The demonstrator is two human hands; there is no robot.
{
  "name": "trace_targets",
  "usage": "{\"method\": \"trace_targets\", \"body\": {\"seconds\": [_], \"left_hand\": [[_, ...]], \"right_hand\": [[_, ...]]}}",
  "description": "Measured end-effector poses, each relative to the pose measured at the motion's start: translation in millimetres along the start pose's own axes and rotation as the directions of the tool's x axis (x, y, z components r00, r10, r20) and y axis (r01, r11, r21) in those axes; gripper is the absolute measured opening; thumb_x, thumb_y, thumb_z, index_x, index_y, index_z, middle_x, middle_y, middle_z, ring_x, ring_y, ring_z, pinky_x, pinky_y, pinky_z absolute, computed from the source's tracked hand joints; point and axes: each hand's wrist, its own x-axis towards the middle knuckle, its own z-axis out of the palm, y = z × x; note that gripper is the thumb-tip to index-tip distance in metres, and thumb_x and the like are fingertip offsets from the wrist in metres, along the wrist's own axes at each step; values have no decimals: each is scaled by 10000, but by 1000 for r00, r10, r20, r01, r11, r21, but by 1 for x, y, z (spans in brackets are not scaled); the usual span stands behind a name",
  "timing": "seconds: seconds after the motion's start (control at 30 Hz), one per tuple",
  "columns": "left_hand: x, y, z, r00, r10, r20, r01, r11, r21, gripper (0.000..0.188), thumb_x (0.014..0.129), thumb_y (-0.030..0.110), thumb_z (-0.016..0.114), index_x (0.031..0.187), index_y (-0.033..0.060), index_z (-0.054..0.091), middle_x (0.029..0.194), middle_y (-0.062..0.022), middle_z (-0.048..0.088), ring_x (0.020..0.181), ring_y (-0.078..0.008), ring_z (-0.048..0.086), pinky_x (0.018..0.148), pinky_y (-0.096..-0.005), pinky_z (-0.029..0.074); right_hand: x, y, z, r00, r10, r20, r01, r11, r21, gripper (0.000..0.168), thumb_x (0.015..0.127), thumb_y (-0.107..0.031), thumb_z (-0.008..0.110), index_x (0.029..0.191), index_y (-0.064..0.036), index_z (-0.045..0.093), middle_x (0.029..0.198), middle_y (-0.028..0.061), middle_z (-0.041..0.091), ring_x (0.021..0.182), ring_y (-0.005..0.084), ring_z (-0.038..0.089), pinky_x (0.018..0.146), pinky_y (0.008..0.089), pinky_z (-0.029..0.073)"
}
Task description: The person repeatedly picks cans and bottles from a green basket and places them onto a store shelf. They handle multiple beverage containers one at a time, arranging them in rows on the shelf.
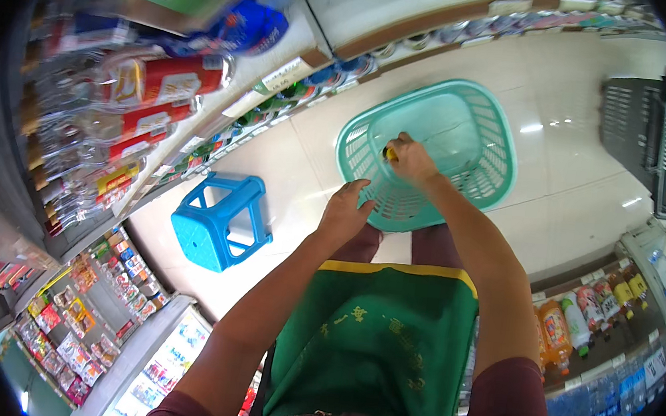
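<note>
A turquoise plastic basket (502, 164) with slotted sides is in front of my legs, over the tiled floor. My right hand (414, 160) reaches inside it, its fingers closed around a small yellow-and-black object (389, 152). Most of that object is hidden by the fingers, so its kind is unclear. Close to the basket's near left rim is my left hand (344, 212), fingers apart and holding nothing. Whether it touches the rim cannot be told. A green apron (374, 344) with yellow trim covers my front.
On the left, a store shelf (299, 63) carries bottles with red labels (170, 84). A blue plastic stool (220, 221) lies tipped on the floor. Dark grey crates (646, 136) are at the far right. Drink bottles (555, 332) line a shelf at lower right.
</note>
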Motion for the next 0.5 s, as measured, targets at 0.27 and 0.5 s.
{"method": "trace_targets", "body": {"seconds": [0.27,0.5], "left_hand": [[-70,141,-92,983,47,177,-30,995,-100,750,773,185,733,1414,39,372,1341,-261,492,1220,-402,504,1008,-419,442],[-147,283,-194,925,304,226,-234,928,-291,961,700,185,819,1487,92,276,1399,-195,460,1269,-321,486,1021,-386,431]], "right_hand": [[-101,-164,-246,993,-114,-35,119,971,208,231,663,-65,682,881,8,683,818,184,625,799,363,625,753,406,525],[-160,-312,-414,988,-153,-31,155,953,259,216,685,-112,711,874,-10,687,832,172,640,805,342,613,723,365,508]]}}
